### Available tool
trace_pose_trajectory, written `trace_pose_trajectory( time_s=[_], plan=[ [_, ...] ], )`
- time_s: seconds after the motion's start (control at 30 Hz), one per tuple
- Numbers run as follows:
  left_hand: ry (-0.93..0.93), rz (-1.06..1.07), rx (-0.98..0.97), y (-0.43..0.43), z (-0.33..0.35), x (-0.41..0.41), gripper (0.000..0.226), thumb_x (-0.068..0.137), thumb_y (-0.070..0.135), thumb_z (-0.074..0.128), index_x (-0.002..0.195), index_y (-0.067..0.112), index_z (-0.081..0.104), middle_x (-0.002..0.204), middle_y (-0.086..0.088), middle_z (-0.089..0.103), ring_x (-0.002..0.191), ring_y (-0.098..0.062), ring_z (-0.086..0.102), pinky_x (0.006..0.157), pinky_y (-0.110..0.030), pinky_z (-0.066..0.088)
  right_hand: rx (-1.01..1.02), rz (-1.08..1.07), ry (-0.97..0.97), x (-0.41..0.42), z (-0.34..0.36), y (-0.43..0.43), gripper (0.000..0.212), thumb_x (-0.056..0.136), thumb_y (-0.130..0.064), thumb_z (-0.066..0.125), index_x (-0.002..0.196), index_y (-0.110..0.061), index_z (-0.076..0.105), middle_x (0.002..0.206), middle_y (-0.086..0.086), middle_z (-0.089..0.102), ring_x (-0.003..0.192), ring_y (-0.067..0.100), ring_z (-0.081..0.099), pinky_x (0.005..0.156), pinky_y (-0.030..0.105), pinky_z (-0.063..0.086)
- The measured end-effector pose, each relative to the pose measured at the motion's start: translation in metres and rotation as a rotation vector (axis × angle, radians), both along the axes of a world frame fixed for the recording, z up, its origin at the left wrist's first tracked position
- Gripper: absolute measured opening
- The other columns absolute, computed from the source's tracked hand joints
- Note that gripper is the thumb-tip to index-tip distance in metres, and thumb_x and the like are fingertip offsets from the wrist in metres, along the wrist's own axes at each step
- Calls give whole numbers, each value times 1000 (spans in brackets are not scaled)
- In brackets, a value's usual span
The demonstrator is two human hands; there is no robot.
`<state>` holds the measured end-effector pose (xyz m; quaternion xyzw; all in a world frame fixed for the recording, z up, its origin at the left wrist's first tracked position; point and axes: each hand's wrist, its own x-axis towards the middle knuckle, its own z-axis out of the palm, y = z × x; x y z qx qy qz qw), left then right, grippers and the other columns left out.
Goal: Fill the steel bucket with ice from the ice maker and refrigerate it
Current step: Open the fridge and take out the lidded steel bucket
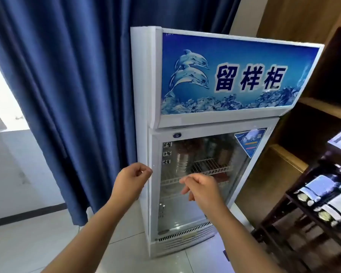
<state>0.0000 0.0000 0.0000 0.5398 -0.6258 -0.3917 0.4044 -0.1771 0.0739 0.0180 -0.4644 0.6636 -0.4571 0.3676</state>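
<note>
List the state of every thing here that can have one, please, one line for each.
Fridge door: closed.
Left hand: fingers curled, at the door's left edge; grip cannot be told.
Right hand: loosely curled, holds nothing, in front of the door.
Curtain: hanging, only partly drawn.
Wine bottles: lying on their sides.

Head camera faces forward-down, seemingly close before the fridge (185, 123).

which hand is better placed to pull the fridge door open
Probably left: the left hand sits curled at the left edge of the glass door, while the right hand hovers before mid-glass.
</note>
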Motion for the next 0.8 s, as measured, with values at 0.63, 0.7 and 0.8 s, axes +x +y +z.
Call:
trace_pose_trajectory(
  time_s=[0.63, 0.7, 0.8],
  plan=[
    [116, 64, -132, -135, 17, -52, 82, 64, 84, 51, 110, 17, 59, 112, -4, 61, 100, -18, 61, 88, -38, 52, -219, 104, 560, -6, 25, -119, 45, 89, -23, 58, 133, -18, 50, 143, -4, 42, 124, 13, 45, 103, 38, 41],
    [132, 103, -147, -133, 20, -55, 78, 69, 76, 53, 102, 6, 59, 98, -7, 57, 85, -28, 57, 75, -43, 49, -250, 104, 637, -5, 25, -122, 53, 89, -24, 58, 139, -20, 41, 150, -4, 31, 133, 14, 35, 107, 38, 37],
    [110, 96, -169, -132, 21, -58, 66, 75, 70, 53, 84, 5, 57, 81, -2, 43, 74, -39, 44, 61, -48, 42, -282, 48, 725, -2, 20, -124, 58, 88, -24, 59, 142, -20, 36, 150, -2, 28, 135, 16, 31, 107, 38, 37]
  ],
)
